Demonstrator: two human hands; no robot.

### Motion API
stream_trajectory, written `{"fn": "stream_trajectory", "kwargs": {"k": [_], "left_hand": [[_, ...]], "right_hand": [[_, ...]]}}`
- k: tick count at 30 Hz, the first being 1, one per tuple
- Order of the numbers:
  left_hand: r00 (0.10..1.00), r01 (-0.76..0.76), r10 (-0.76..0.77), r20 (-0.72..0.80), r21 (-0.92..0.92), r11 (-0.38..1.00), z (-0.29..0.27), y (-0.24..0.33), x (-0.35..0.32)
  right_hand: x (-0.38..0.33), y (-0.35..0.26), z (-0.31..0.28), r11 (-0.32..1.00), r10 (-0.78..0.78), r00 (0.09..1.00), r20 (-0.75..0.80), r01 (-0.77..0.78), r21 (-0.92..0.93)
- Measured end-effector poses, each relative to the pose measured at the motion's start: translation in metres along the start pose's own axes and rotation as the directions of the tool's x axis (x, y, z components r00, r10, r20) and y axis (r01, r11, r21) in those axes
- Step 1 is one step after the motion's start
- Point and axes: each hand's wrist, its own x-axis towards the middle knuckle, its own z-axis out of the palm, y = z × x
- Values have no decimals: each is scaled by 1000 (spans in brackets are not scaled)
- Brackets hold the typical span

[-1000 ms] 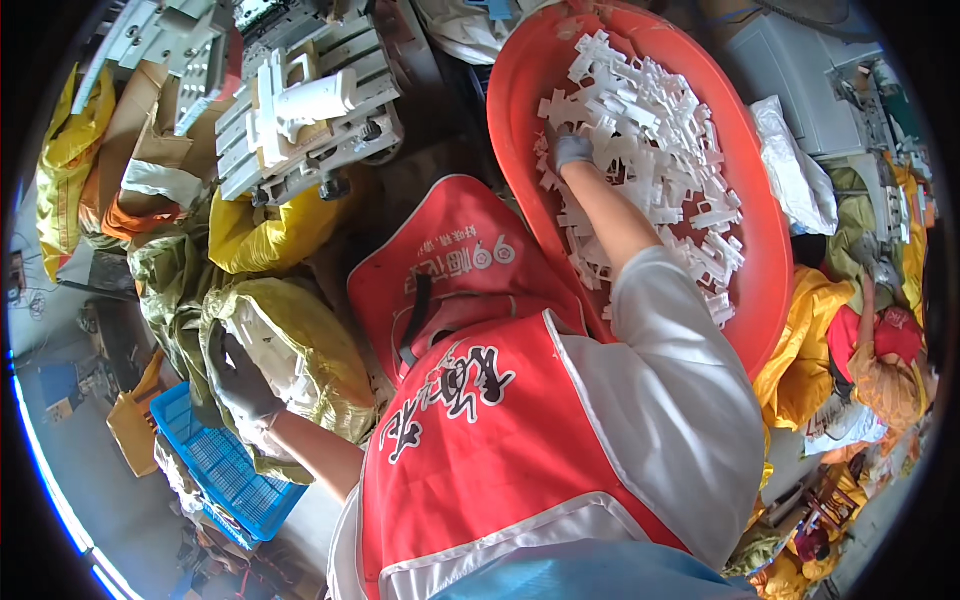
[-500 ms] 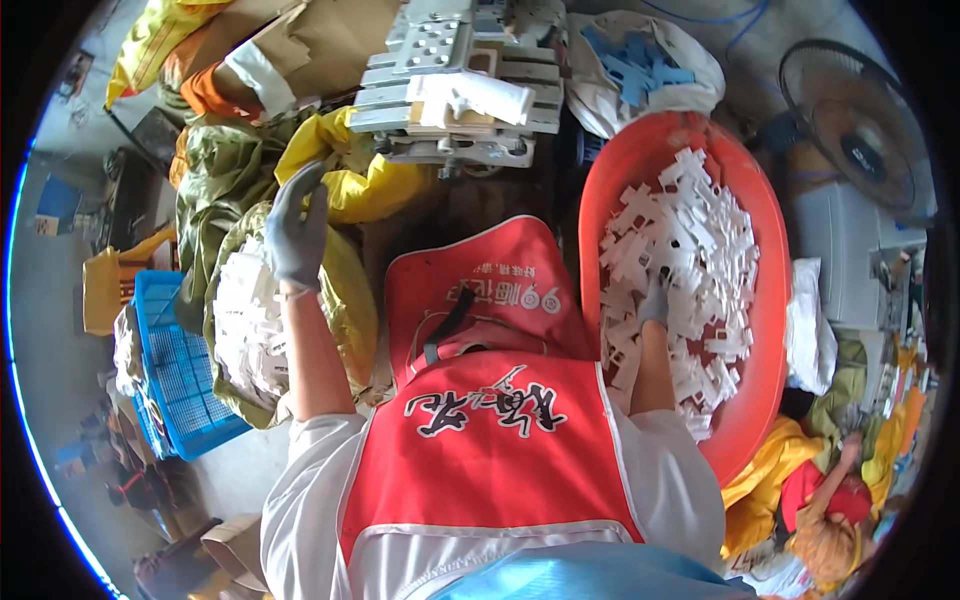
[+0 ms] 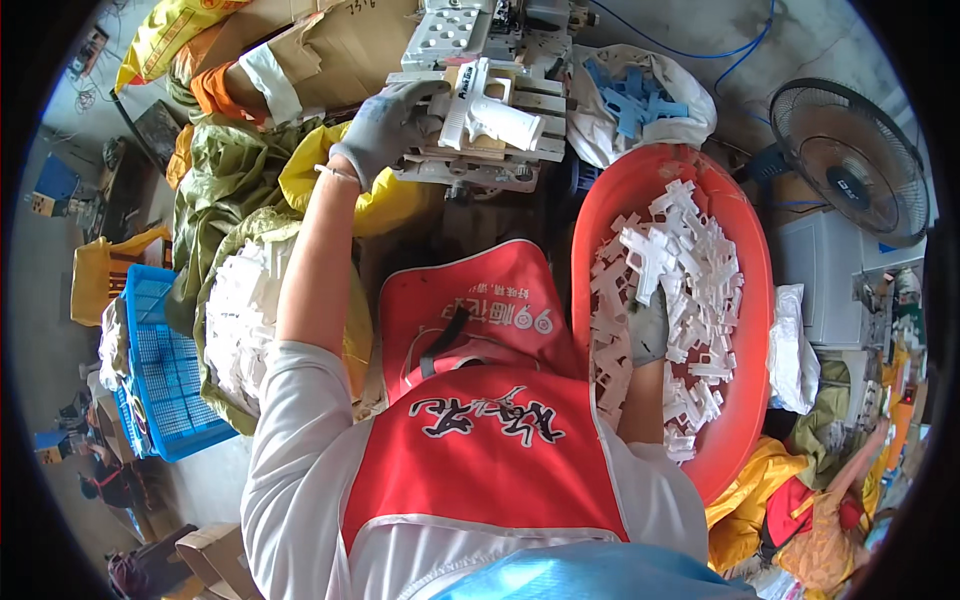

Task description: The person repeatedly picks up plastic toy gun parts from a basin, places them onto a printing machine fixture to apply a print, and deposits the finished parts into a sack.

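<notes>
My left hand [image 3: 388, 128], in a grey glove, reaches to the left edge of the machine fixture [image 3: 545, 103]. Its thumb and fingers are apart, right beside a white toy pistol piece [image 3: 488, 112] that lies on the fixture with dark print on its upper part. Whether the fingertips touch that piece is hard to see. Inside the red tub [image 3: 758, 300], my gloved right hand [image 3: 650, 332] is closed on another white toy pistol piece [image 3: 650, 262], raised over a heap of similar white pieces [image 3: 712, 330].
A sack of white pieces [image 3: 240, 325] stands at left beside a blue basket [image 3: 180, 365]. Behind the tub are a white bag [image 3: 600, 130] with blue pistol pieces [image 3: 635, 100] and a fan [image 3: 848, 165]. Another person [image 3: 820, 530] is at lower right.
My left hand has moved from above the sack at left, up and right to the fixture. My right hand now holds up a white toy pistol piece from the heap.
</notes>
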Motion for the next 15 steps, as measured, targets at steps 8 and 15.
{"fn": "stream_trajectory", "kwargs": {"k": [8, 15], "left_hand": [[964, 107, -143, -223, -166, 980, -5, 0, -24], [795, 369, -447, -411, -258, 893, -32, -17, -127]], "right_hand": [[7, -138, 181, 888, -342, 909, 239, 396, -233], [41, -172, 303, -18, -510, 330, 794, 919, -394]]}}
